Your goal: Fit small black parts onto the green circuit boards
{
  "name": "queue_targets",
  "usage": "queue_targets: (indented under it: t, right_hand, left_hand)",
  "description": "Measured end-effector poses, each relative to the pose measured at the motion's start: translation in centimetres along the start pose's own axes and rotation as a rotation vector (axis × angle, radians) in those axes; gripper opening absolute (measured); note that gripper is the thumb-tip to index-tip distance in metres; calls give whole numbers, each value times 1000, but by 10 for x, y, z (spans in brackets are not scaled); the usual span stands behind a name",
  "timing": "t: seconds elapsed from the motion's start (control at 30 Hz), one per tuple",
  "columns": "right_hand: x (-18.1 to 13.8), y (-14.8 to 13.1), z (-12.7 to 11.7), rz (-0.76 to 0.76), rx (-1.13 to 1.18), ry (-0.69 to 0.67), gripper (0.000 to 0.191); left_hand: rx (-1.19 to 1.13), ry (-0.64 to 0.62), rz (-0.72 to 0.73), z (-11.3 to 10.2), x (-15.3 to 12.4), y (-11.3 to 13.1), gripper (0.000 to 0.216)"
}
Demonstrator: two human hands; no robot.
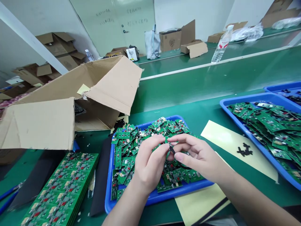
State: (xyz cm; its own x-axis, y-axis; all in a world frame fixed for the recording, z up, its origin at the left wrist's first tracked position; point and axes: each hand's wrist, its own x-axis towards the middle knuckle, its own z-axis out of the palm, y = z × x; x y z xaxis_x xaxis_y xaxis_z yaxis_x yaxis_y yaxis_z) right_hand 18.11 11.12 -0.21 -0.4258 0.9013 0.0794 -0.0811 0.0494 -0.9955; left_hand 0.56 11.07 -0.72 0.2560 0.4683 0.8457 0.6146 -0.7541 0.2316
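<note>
"Black strip [172,150]: where is it?"

"Between the left hand [149,160] and right hand [199,153], above a blue tray [183,190] of green circuit boards [125,168]."

"The grip?"

"Left fingertips pinch one end; right fingers curl around it, but whether they clamp it, I cannot tell."

"Beyond?"

"An open cardboard box [114,86]; farther, a water bottle [220,47] on a green ledge [174,62]."

Over by the pale door [113,29], a grey bag [152,46] beside a cardboard box [170,41], a clear bottle [221,46] farther right.
</note>
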Motion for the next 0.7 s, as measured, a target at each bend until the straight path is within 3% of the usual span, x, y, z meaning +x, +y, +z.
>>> queue_targets:
  t: [0.13,0.3,0.7]
  right_hand:
    - [2,-1,4,55,218,-36,18]
    - [4,-3,3,122,383,-101,22]
    - [6,-6,-6,239,339,-156,25]
  left_hand:
    - [-6,-4,7,0,0,1,24]
    - [-7,-45,-5,-4,2,2,24]
    - [-38,-127,20,-7,1,0,22]
